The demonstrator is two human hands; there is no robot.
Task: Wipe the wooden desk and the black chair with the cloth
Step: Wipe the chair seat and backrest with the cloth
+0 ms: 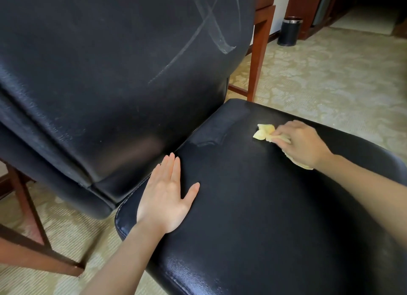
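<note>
**Cloth at the far right of the seat**

Cloth (pixel 267 133) lay bunched under the right hand (pixel 306 143), whose fingers seemed curled round it. Unwiped black chair (pixel 253 217) seat stretched nearward and leftward, where the left hand (pixel 167 197) pressed flat, fingers spread.

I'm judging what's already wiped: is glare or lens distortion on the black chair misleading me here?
Head view: soft glare on the seat at its front-left edge and low on the backrest, so sheen and damp streaks are hard to separate. Head view's wide angle bows the backrest. The right hand and cloth are fairly sharp, and the left hand is brightly lit.
</note>
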